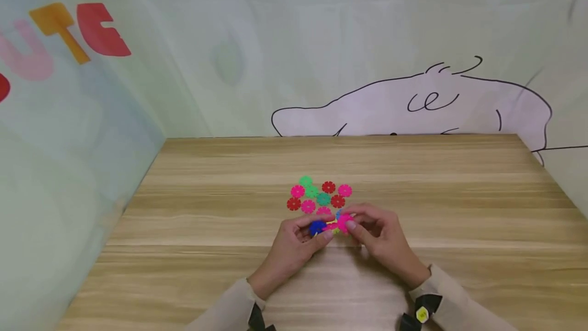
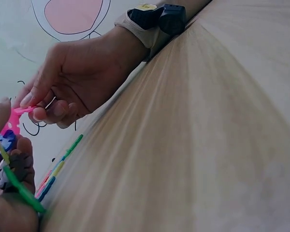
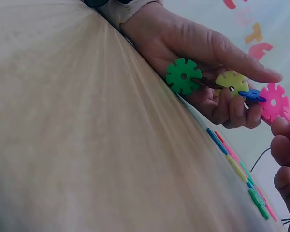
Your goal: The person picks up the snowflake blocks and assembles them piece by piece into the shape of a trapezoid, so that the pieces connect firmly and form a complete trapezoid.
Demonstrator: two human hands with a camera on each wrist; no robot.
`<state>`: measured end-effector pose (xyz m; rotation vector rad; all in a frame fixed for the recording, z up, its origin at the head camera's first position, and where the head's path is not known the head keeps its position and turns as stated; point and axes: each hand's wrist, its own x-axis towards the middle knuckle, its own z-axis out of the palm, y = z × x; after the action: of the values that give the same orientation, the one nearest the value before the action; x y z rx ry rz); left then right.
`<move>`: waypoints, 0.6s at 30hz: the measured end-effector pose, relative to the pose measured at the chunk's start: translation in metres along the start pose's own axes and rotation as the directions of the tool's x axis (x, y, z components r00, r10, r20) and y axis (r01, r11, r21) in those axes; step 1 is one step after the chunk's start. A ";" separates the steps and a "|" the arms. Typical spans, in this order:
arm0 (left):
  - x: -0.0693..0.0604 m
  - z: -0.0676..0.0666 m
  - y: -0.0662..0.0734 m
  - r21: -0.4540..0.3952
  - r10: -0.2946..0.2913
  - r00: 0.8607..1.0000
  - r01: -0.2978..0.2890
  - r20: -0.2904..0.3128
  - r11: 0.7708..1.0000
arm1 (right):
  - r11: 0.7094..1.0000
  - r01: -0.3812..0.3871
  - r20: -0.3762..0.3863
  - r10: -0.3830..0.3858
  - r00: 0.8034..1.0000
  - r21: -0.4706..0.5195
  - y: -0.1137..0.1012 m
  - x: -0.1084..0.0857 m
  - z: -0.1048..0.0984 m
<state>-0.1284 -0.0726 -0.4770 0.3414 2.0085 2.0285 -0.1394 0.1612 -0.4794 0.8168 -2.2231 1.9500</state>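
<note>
My left hand (image 1: 289, 244) grips a chain of notched plastic snowflake discs slotted into one another. In the right wrist view the chain runs from a green disc (image 3: 183, 76) through a dark brown one to a yellow disc (image 3: 232, 83), a blue disc (image 3: 253, 94) seen edge-on and a pink disc (image 3: 274, 102). Between thumb and fingers, my right hand (image 1: 386, 236) pinches another pink disc (image 1: 344, 223) at the chain's pink end. The two pink discs touch; fingers hide whether their slots are fully joined.
Several loose discs lie flat on the wooden table (image 1: 206, 193) just beyond the hands, among them a red disc (image 1: 328, 187), a light green disc (image 1: 305, 182) and a teal disc (image 1: 323, 198). A printed cloth backdrop (image 1: 294, 40) stands behind the table and along its left side.
</note>
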 end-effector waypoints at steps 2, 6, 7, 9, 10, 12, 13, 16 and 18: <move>0.000 0.000 0.000 0.018 0.003 1.000 -0.003 0.003 1.000 | 1.000 0.004 0.010 -0.004 1.000 0.001 0.000 -0.001 0.001; 0.000 0.000 -0.001 0.027 -0.001 1.000 0.000 0.010 1.000 | 0.999 0.010 0.016 -0.009 1.000 -0.035 0.001 -0.003 0.002; -0.001 0.000 -0.001 0.025 -0.001 1.000 0.001 0.012 1.000 | 0.999 0.018 0.016 -0.017 1.000 -0.046 0.002 -0.003 0.003; -0.001 0.000 -0.001 0.013 -0.007 1.000 0.007 0.007 1.000 | 0.997 0.037 0.019 -0.036 0.999 -0.068 0.003 -0.003 0.004; -0.001 0.000 -0.001 0.004 -0.008 1.000 0.008 0.004 1.000 | 0.996 0.048 0.020 -0.046 0.999 -0.077 0.003 -0.003 0.004; -0.002 0.000 0.000 -0.014 -0.016 1.000 0.016 -0.005 1.000 | 0.994 0.066 0.020 -0.065 0.998 -0.090 0.002 -0.003 0.005; -0.002 0.000 0.000 -0.020 -0.018 1.000 0.018 -0.010 1.000 | 0.993 0.078 0.021 -0.077 0.997 -0.093 0.002 -0.002 0.006; -0.001 0.000 0.000 -0.041 -0.025 0.999 0.024 -0.023 0.999 | 0.991 0.092 0.030 -0.089 0.996 -0.092 0.000 -0.001 0.007; 0.000 0.000 0.000 -0.039 -0.025 0.999 0.024 -0.022 0.999 | 0.992 0.087 0.040 -0.084 0.996 -0.092 -0.002 0.001 0.008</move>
<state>-0.1284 -0.0727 -0.4772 0.2859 1.9737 2.0624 -0.1369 0.1531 -0.4793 0.9247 -2.2398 1.7934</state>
